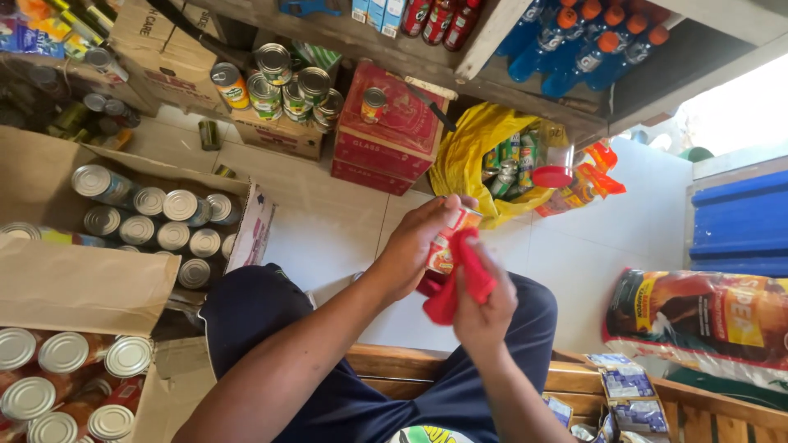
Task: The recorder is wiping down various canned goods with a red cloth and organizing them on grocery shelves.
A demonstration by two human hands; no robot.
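The right hand [484, 308] grips a red cloth [460, 279] and presses it against a tin [447, 242], which the left hand [419, 242] clasps just above the knees, over the tiled floor [328, 221]. At nine o'clock, open cartons [82, 287] hold rows of tins. At three o'clock lies a printed sack [698, 316]. Farther off, at twelve o'clock, a red box [390, 135] and a yellow bag [476, 156] sit under a shelf [525, 82] of bottles.

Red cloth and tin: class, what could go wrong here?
1. The left hand grips the tin only by its sides while the right hand rubs it with the red cloth; it might slip and drop.
2. Cans on the cardboard box could topple if bumped.
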